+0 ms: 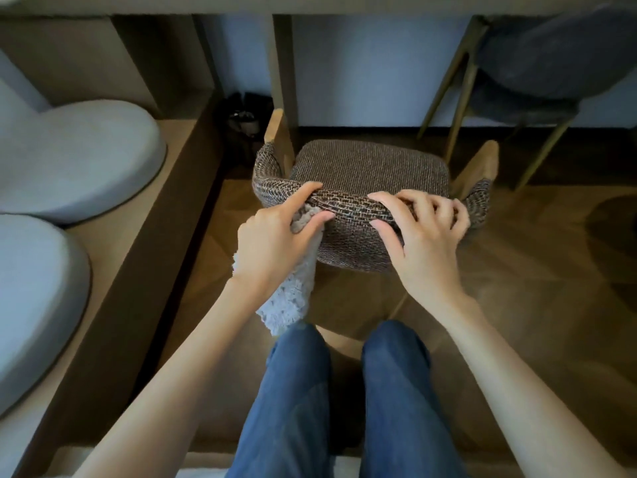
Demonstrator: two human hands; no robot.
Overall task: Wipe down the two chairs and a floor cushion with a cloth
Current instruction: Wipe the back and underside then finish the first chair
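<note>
The tweed armchair [368, 167] stands on the wood floor, directly in front of the person. The left hand [272, 243] pinches a soft, limp chenille cloth [293, 298] against its curved backrest. The right hand [424, 232] curls over the top rim, which looks padded, firm and the best place to steady it.

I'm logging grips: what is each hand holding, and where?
The left hand grips the pale cloth near its upper end, against the backrest of the tweed chair; the right hand grips that backrest's top edge.
</note>
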